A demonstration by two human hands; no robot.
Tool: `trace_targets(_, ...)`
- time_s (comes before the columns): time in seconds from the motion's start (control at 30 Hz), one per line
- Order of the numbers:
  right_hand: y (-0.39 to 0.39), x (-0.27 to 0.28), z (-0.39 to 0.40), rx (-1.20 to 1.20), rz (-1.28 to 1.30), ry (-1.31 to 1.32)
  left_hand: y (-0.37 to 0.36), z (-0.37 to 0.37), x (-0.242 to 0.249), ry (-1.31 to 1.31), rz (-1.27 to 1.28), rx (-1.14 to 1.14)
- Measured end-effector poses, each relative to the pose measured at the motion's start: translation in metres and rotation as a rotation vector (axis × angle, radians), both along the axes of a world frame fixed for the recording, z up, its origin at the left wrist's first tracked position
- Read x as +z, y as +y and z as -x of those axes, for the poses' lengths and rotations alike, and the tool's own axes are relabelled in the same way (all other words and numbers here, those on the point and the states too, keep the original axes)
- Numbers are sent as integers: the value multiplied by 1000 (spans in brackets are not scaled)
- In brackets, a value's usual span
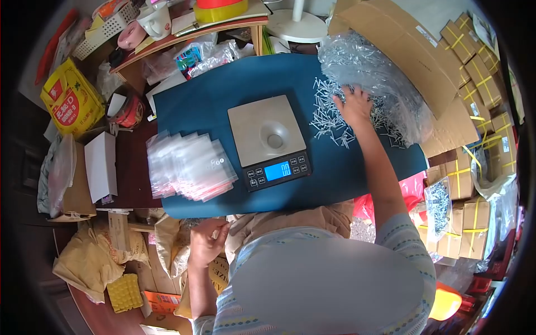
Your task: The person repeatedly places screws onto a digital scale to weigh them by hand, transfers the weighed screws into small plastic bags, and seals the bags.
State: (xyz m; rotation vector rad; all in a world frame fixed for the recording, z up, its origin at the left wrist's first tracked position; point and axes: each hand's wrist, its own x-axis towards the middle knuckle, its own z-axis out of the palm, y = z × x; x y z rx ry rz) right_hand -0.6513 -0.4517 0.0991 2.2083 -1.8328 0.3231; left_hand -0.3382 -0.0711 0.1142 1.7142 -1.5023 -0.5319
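— Your left hand (210,240) was loosely closed below the near edge of the bench (212,92); I couldn't tell whether it held anything.
— Beyond it, you had clear bags (190,166) fanned out, left of your scale (251,125) with its lit blue display.
— How did your screws (325,114) look?
— Slender, silvery and jumbled, spread in a loose heap right of the scale.
— And relative to your right hand (355,106)?
— They lay beneath and around it; you had it open, fingers spread, touching them. Farther out, a big plastic sack (357,58) slumped against the carton (405,42).
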Motion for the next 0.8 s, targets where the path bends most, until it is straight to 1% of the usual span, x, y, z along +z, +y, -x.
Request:
trace_targets(0.03,0,-6,-4,-16,12,37,-2,3,-1,3,-7,-8)
trace_targets(0.13,6,-12,-3,35,91,41,-4,7,-1,16,-31,-21)
trace_targets(0.27,14,-19,11,177,101,79,-6,7,-2,14,-14,-26)
trace_targets(0.3,19,-11,10,156,33,63,-8,7,-2,30,-16,-33)
trace_targets(0.4,18,0,4,35,-28,31,-13,9,-3,46,-1,-50)
trace_targets(0.47,17,-7,0,11,-6,42,-17,10,-6,14,24,-67)
trace_targets(0.5,17,-10,-3,-1,-2,64,-18,11,-4,12,-30,-68)
trace_targets(0.53,17,-15,-4,-14,2,86,-20,13,-4,16,-10,-82)
trace_targets(0.6,19,-20,0,42,22,77,-24,15,-5,22,32,-113)
trace_targets(0.67,27,-19,3,84,12,98,-24,15,-5,5,9,-121)
trace_targets(0.8,35,-1,14,166,-192,12,-28,16,-6,-10,10,-153)
